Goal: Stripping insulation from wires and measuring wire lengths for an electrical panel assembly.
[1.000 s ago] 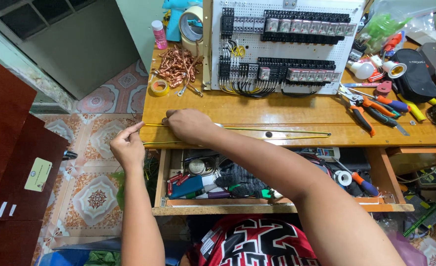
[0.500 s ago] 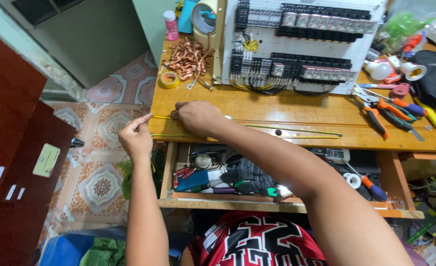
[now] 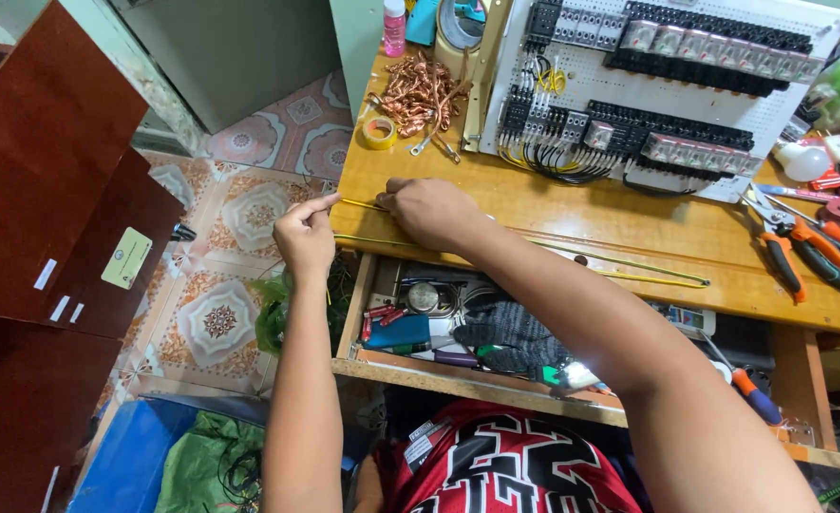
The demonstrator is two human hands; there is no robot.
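Now both hands pinch a thin yellow wire (image 3: 629, 267) on the bench (image 3: 534, 204): left grip (image 3: 306, 237) at its left end, right grip (image 3: 431, 211) beside it.

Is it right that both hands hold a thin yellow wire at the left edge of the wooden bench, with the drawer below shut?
Not quite. The head view shows the drawer pulled open, with tools inside. The rest stands: the left hand and right hand hold the thin yellow wire at the left edge of the wooden bench.
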